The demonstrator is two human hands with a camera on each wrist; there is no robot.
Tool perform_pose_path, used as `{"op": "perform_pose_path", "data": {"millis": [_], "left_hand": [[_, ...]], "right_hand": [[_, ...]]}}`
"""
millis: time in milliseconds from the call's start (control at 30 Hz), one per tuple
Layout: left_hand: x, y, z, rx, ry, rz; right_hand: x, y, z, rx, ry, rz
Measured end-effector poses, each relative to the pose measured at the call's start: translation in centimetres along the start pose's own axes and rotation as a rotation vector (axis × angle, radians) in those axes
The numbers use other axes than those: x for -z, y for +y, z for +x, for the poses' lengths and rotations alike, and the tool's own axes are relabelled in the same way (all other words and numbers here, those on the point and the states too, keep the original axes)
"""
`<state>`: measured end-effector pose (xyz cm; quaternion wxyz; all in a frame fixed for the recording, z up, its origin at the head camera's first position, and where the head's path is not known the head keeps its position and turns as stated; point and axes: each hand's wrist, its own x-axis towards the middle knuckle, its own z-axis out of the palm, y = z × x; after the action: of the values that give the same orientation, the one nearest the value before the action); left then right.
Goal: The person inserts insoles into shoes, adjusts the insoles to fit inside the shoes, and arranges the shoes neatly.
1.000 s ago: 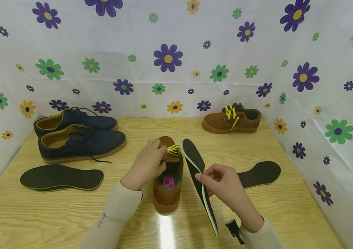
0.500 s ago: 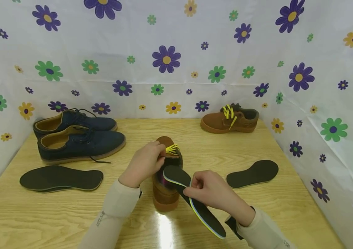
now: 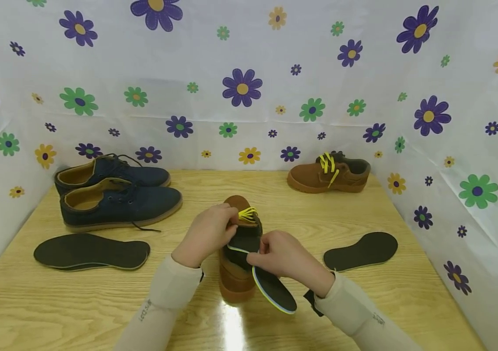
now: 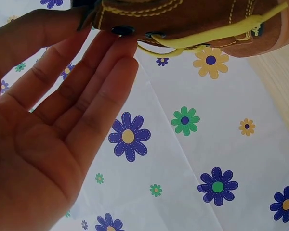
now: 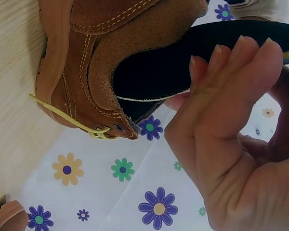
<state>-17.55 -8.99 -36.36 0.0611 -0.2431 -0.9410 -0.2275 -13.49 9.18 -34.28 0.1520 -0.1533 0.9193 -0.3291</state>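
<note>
A brown shoe [image 3: 237,288] with yellow laces [image 3: 247,214] stands in the middle of the table, its heel towards me. My left hand [image 3: 207,233] pinches the upper edge of its opening. In the left wrist view, thumb and fingertips meet at the lace flap of the shoe [image 4: 192,20]. Between thumb and fingers, my right hand [image 3: 283,254] holds a black insole [image 3: 276,288] with a pale blue and yellow edge. One end of the insole [image 5: 154,72] lies inside the shoe's opening, as the right wrist view shows; the other sticks out behind, to the right of the heel.
Two navy shoes [image 3: 122,204] stand at the back left, with stacked black insoles [image 3: 91,249] in front of them. A single black insole [image 3: 360,249] lies on the right. Another brown shoe [image 3: 328,175] is at the back right. Flowered cloth [image 3: 179,58] hangs around the table.
The right hand has moved left with the insole, from beside the shoe to over its opening, and one end has gone inside. The left hand keeps its hold on the shoe.
</note>
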Motion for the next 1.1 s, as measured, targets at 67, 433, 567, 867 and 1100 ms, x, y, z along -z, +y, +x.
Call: {"op": "perform_pose_path", "data": {"millis": [67, 433, 567, 867, 1100], "left_hand": [[0.0, 0.0, 0.0, -0.003, -0.002, -0.001], [-0.3, -0.2, 0.1, -0.033, 0.020, -0.010], [-0.5, -0.2, 0.1, -0.024, 0.011, -0.009], [-0.6, -0.4, 0.0, -0.036, 0.037, -0.012], [-0.6, -0.4, 0.2, -0.032, 0.037, -0.006]], "right_hand": [[0.0, 0.0, 0.3, -0.009, -0.007, 0.002], [-0.4, 0.0, 1.5, -0.037, 0.006, -0.018], [-0.8, -0.1, 2.1, -0.022, 0.027, -0.055], [-1.2, -0.3, 3.4, -0.007, 0.065, -0.101], [-1.8, -0.2, 4.1, 0.014, 0.104, -0.117]]}}
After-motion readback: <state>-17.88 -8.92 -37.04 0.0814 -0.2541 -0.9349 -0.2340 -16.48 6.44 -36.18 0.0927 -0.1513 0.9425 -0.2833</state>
